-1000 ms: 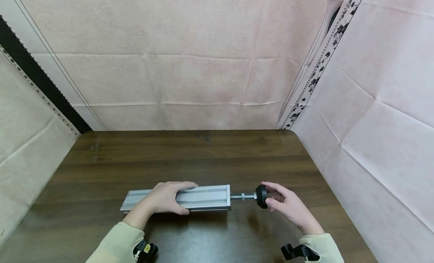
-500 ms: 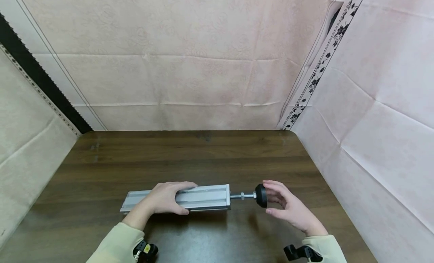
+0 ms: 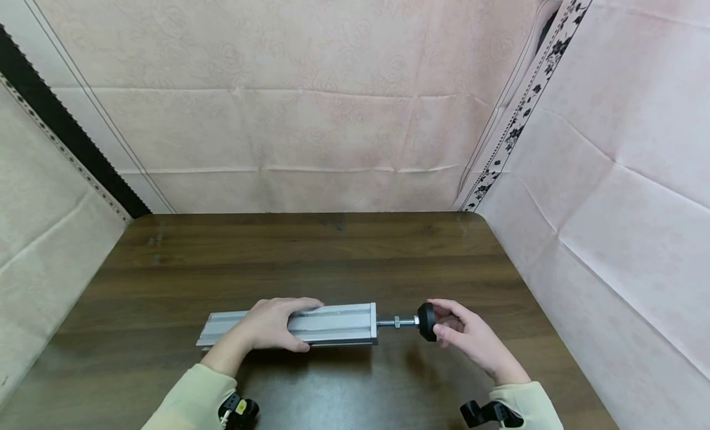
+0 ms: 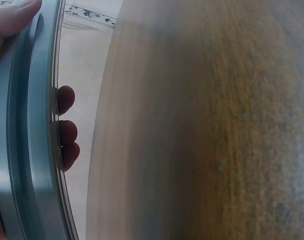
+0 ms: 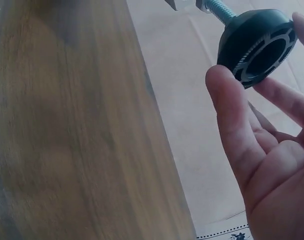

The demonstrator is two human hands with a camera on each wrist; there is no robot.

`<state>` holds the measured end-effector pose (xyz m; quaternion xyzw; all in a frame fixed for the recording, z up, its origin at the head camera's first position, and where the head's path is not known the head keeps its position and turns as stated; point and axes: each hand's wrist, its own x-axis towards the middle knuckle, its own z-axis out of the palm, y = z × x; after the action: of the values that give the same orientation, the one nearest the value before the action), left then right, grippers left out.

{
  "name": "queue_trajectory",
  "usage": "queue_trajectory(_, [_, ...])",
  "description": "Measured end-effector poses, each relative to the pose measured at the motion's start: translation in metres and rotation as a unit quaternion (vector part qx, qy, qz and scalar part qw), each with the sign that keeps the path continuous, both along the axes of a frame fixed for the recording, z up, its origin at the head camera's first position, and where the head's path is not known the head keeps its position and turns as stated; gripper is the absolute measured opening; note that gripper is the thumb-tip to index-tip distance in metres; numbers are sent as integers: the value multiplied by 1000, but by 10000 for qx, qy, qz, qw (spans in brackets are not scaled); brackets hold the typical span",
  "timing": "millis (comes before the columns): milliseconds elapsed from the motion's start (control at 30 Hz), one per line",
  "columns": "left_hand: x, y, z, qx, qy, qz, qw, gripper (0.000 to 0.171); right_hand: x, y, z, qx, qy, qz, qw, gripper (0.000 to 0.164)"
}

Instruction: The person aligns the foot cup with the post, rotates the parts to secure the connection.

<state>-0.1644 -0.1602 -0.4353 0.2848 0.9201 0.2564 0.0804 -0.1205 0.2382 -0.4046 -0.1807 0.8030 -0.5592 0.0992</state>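
Note:
A silver grooved aluminium profile (image 3: 338, 322) lies crosswise in the head view, held above the table. My left hand (image 3: 272, 322) grips it around the middle; in the left wrist view its fingertips (image 4: 67, 132) curl past the far edge of the profile (image 4: 39, 125). From the profile's right end sticks out a threaded rod (image 3: 388, 322) with nuts, tipped by a round black levelling foot (image 3: 426, 322). My right hand (image 3: 471, 337) pinches the foot's rim between thumb and fingers. The right wrist view shows the foot's ribbed, hollow underside (image 5: 264, 57) and the thumb at its edge.
A brown wood-grain table (image 3: 310, 251) spreads below both hands. Pale cloth walls (image 3: 288, 109) stand behind it and at both sides, with a floral border strip (image 3: 516, 128) at the right corner.
Half a second ago my right thumb was off the foot and the hand was spread; now thumb and fingers pinch the foot again. The left hand and the profile have hardly moved.

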Motion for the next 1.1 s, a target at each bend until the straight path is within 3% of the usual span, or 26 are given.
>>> queue_trajectory(200, [0,0,-1,56,-61,-2,10000,70,1,5,-1,50,102,100,9999,60])
queue_trajectory(333, [0,-1,-1,53,-84,23,9999,70,1,8,-5,-90,693,546,9961,76])
queue_trajectory(433, [-1,-2,0,43,-105,48,9999,70,-1,8,-8,-287,1178,951,9881,75])
queue_trajectory(500, [0,-2,0,56,-137,53,9999,70,-2,6,-9,-381,1273,1059,9855,71])
queue_trajectory(600, [0,-2,0,52,-157,43,9999,71,-2,6,-6,-208,1000,853,9911,66])
queue_trajectory(800, [0,-1,2,46,-129,31,9999,70,-1,3,1,165,-55,209,9996,55])
queue_trajectory(1000, [1,-1,3,9,-99,-4,10000,70,-2,1,2,240,-121,182,9995,43])
queue_trajectory(1100, [1,0,1,21,-94,-4,10000,69,-1,3,2,251,-101,148,9995,51])
